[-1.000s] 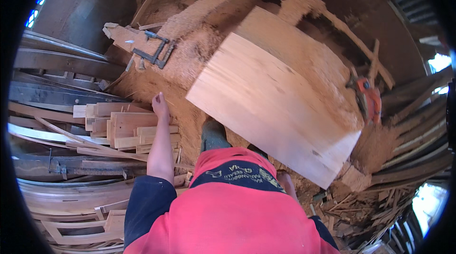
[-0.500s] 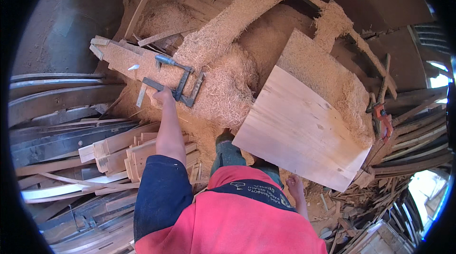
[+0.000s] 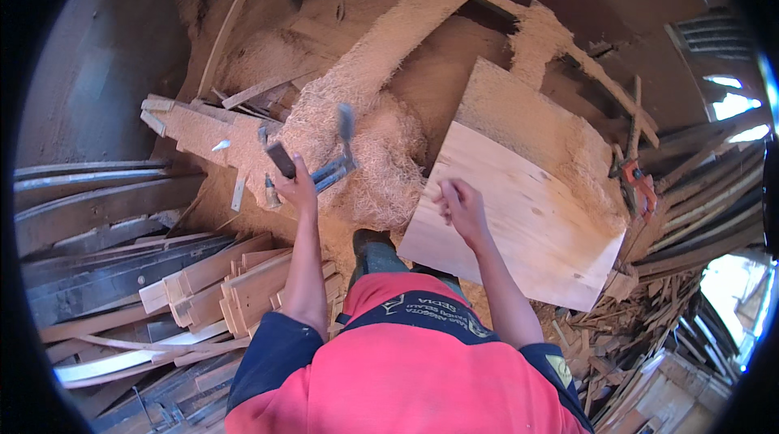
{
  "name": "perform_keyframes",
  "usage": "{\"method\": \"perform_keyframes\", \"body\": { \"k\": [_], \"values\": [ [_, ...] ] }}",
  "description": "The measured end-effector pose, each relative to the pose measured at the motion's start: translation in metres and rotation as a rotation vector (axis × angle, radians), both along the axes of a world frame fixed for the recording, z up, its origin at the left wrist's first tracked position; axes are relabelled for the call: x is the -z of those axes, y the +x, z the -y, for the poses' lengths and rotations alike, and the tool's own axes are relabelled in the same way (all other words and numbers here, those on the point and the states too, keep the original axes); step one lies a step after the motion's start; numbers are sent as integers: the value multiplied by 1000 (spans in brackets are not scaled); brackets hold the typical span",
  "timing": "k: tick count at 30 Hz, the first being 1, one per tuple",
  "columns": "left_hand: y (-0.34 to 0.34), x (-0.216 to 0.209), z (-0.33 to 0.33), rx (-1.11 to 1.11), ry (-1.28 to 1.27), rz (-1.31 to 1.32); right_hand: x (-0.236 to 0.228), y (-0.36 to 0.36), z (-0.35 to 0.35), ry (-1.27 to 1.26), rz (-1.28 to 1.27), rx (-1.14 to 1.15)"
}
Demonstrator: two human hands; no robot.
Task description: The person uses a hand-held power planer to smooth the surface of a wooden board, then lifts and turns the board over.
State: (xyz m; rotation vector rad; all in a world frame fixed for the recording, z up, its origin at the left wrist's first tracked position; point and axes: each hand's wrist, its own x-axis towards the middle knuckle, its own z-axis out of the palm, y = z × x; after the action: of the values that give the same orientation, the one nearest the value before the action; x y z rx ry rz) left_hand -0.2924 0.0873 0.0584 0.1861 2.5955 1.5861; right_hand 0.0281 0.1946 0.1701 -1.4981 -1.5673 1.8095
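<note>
My left hand (image 3: 297, 184) is closed around a metal bar clamp (image 3: 334, 171), held above the pile of wood shavings (image 3: 398, 174). The clamp is tilted and partly blurred; its dark end sticks out beyond my fingers. My right hand (image 3: 462, 208) hovers over the left part of a pale wooden panel (image 3: 511, 215), its fingers loosely curled with nothing visible in them. Sawdust covers the far half of that panel. Left of the clamp lies a dusty board (image 3: 195, 127) with a small white object (image 3: 221, 145) on top.
A shavings-covered plank (image 3: 406, 24) runs toward the back. Several cut wood pieces (image 3: 251, 292) are stacked at the left, near long curved boards (image 3: 105, 195). An orange-red tool (image 3: 641, 182) stands right of the panel. Scrap wood litters the lower right.
My left hand has lifted the clamp off the dusty board and turned it toward the right. My right hand has risen from beside my body to over the panel.
</note>
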Motion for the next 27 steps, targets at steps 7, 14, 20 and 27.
{"method": "perform_keyframes", "body": {
  "k": [7,14,20,27],
  "values": [
    [55,-82,1,1007,182,-391,29,-10,-7,-968,-117,-286],
    [79,-109,-7,1378,9,-603,38,9,3,-496,44,-723],
    [88,-112,-33,1450,-97,-665,12,-9,18,628,578,-731],
    [99,-115,-67,1482,-13,-673,2,-2,24,789,759,-753]
  ]
}}
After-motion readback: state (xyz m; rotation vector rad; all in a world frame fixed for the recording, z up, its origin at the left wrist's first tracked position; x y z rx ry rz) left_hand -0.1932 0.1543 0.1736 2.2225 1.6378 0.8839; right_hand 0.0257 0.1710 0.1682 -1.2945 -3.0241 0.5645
